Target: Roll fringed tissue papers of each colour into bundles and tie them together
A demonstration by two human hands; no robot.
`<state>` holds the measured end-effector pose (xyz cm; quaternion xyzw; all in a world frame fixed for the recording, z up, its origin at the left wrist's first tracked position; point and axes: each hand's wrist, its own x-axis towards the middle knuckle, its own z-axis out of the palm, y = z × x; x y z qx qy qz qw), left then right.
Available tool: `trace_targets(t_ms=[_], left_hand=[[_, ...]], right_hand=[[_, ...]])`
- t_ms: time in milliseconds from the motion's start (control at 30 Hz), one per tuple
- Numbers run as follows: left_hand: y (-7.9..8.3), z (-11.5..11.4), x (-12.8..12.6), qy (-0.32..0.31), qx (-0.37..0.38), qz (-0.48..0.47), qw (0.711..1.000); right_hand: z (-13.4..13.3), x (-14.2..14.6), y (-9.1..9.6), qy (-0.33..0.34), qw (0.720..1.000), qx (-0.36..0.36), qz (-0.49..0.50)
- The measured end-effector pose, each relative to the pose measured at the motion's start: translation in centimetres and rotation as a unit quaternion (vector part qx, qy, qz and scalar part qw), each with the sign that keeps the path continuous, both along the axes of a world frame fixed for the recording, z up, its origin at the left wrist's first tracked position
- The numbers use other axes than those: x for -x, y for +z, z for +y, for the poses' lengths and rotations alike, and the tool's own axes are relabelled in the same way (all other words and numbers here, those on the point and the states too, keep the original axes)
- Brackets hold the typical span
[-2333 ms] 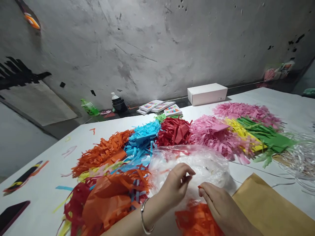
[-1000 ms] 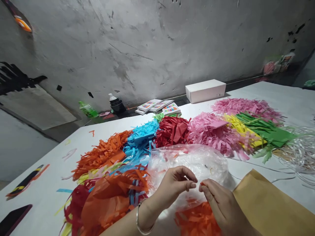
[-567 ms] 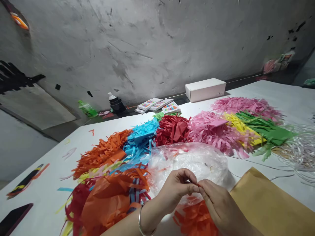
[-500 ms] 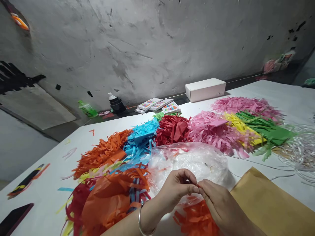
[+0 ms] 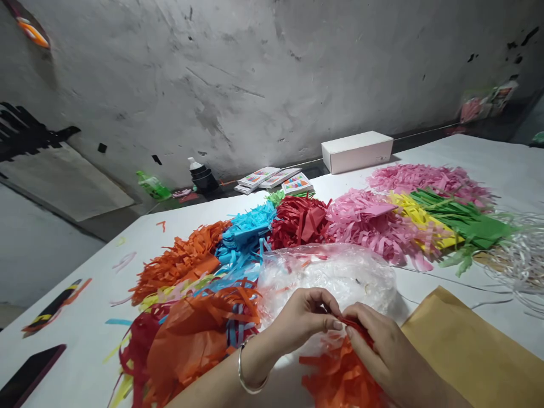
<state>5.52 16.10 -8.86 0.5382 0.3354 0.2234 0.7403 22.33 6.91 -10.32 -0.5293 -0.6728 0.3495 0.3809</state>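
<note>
An orange-red tissue paper tassel (image 5: pixel 340 377) hangs with its loose fringe over the table in front of me. My right hand (image 5: pixel 385 345) is closed around its gathered top, part of which shows between thumb and fingers. From the left, my left hand (image 5: pixel 301 323) pinches at the tip of that same top; the fingertips of both hands almost meet there. A bangle circles my left wrist. Just beyond the hands lies a clear plastic bag (image 5: pixel 327 280) with whitish contents. Large orange tissue paper (image 5: pixel 182 345) rests beside my left forearm.
Fringed paper piles run across the table: orange (image 5: pixel 182 260), blue (image 5: pixel 249 229), red (image 5: pixel 301 221), pink (image 5: pixel 361 218), yellow and green (image 5: pixel 467 218). A brown envelope (image 5: pixel 471 345) lies right, near white string (image 5: pixel 527 255). A phone (image 5: pixel 32 377) and a black-yellow cutter (image 5: pixel 55 306) lie left.
My right hand has turned slightly, and more of the tassel's gathered red top shows between its thumb and fingers. My left hand stays pinched at the tip. The view has shifted slightly.
</note>
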Motion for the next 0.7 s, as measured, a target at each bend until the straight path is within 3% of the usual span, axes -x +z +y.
trace_targets(t_ms=[200,367,567,700], left_hand=[[-0.5,-0.3,-0.3,0.001,-0.037,0.003,0.999],[-0.3,-0.3,-0.1,0.011,-0.1,0.029,0.995],[0.5,0.3,0.4,-0.066,-0.178,0.047,0.981],[0.6,0.1,0.3,-0.038,-0.261,0.051,0.963]], right_hand=[[-0.1,0.2,-1.2,0.004,0.999,-0.012,-0.031],[-0.2,-0.1,-0.9,-0.009,0.999,-0.01,-0.029],[0.0,-0.1,-0.7,-0.029,0.998,-0.031,-0.038],[-0.2,0.0,-1.6,-0.033,0.995,-0.087,-0.031]])
